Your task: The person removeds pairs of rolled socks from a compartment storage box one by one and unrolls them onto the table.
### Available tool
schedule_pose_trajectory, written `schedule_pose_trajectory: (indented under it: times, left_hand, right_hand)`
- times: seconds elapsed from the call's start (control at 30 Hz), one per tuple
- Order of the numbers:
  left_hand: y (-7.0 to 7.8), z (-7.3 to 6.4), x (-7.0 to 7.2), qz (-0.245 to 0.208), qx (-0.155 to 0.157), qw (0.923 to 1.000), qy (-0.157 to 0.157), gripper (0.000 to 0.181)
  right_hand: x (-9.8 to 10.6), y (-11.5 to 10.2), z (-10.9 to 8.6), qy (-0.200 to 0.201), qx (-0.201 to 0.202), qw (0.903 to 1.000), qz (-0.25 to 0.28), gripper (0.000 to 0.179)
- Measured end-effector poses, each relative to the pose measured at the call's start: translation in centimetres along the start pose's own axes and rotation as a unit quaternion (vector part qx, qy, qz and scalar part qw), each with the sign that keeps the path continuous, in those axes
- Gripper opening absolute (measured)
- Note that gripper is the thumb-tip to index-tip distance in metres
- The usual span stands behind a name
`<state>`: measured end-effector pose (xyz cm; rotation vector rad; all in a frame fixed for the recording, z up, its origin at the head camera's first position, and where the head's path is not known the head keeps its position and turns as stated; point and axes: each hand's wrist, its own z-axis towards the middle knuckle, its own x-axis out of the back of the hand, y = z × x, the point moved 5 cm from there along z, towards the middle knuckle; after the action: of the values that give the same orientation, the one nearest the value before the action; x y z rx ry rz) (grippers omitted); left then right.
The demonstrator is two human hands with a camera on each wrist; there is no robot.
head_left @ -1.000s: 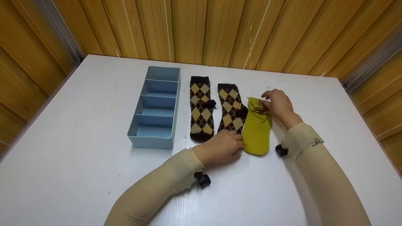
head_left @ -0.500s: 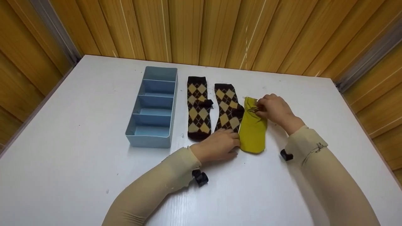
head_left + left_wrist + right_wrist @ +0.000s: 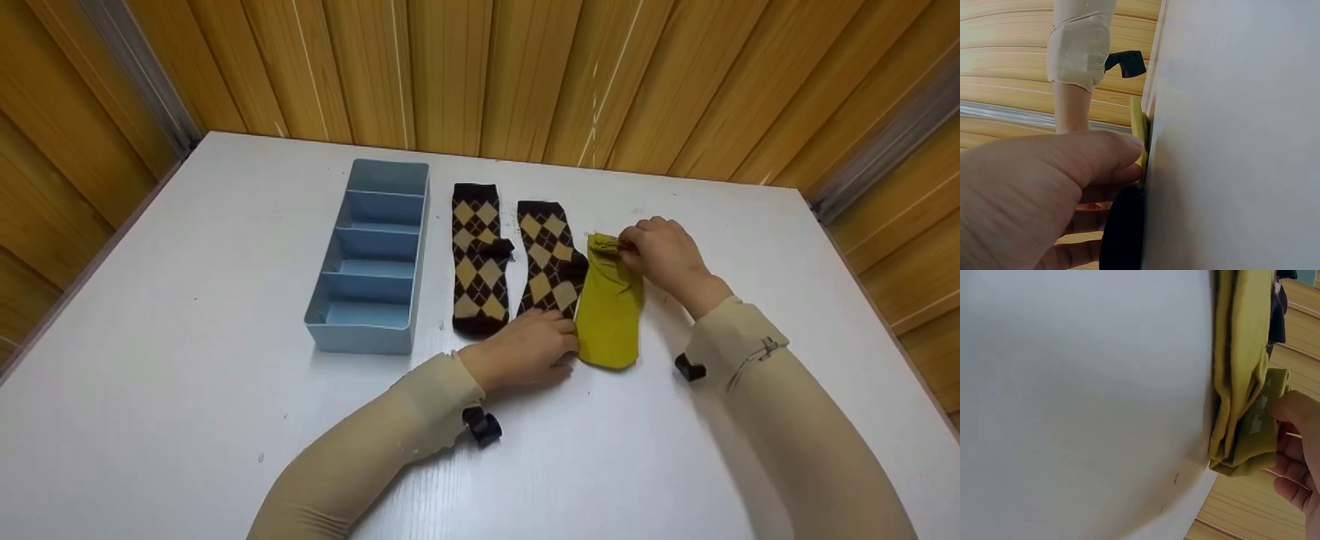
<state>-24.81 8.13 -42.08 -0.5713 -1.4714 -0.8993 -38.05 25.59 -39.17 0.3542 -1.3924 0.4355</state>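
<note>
A yellow-green sock (image 3: 609,326) lies flat on the table, its upper end bunched and folded. My right hand (image 3: 666,255) pinches that upper end between thumb and fingers; the right wrist view shows the cuff (image 3: 1255,433) lifted off the layers beneath. My left hand (image 3: 525,346) rests over the lower end of an argyle sock (image 3: 551,259), fingertips touching the left edge of the yellow-green sock. In the left wrist view the thumb lies against that edge, with the fingers loosely bent. The lower end of the argyle sock is hidden under the left hand.
Another argyle sock (image 3: 478,262) lies left of the first. Farther left stands a blue divided box (image 3: 361,339) with several compartments. The white table (image 3: 187,360) ends at a wood-panelled wall (image 3: 450,75) behind.
My right hand has gone from hovering at the sock's upper right to pinching its cuff, which now looks folded over. My left hand has stayed in place.
</note>
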Motion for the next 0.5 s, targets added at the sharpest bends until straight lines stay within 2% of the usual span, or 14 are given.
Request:
schedule_pose_trajectory:
  times: [0.37,0.43,0.5]
  left_hand:
    - [-0.1,0.0,-0.1,0.008,0.003,0.9999,-0.006,0.028]
    - [-0.1,0.0,-0.2,0.008,0.003,0.9999,-0.005,0.029]
    - [-0.1,0.0,-0.3,0.009,0.003,0.9999,-0.004,0.029]
  right_hand:
    - [0.9,1.3,2.2,0.103,-0.043,0.9935,0.023,0.014]
    - [0.6,1.6,2.5,0.105,-0.065,0.9919,0.03,0.015]
    - [0.2,2.0,2.9,0.088,-0.092,0.9911,0.039,0.017]
